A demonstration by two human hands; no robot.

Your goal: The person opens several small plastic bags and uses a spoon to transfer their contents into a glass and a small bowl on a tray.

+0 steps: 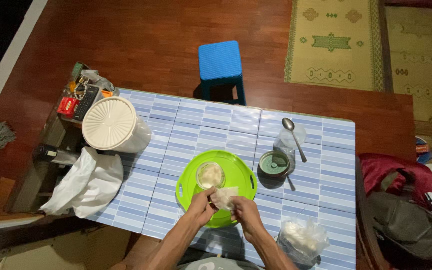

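Both my hands meet over the near edge of a bright green round tray (pixel 238 167) on a blue-and-white tiled table. My left hand (pixel 202 205) and my right hand (pixel 245 211) together pinch a thin pale wrapper sheet (pixel 224 196) between their fingertips. Just beyond the sheet, on the tray, stands a small clear bowl (pixel 210 175) with a pale filling in it.
A dark green-lidded jar (pixel 274 164) and a clear cup with a spoon (pixel 294 136) stand right of the tray. A clear plastic bag of white stuff (pixel 302 237) lies near right. A large cream lidded container (pixel 112 125) and white bag (pixel 87 184) sit left. A blue stool (pixel 220 65) stands beyond the table.
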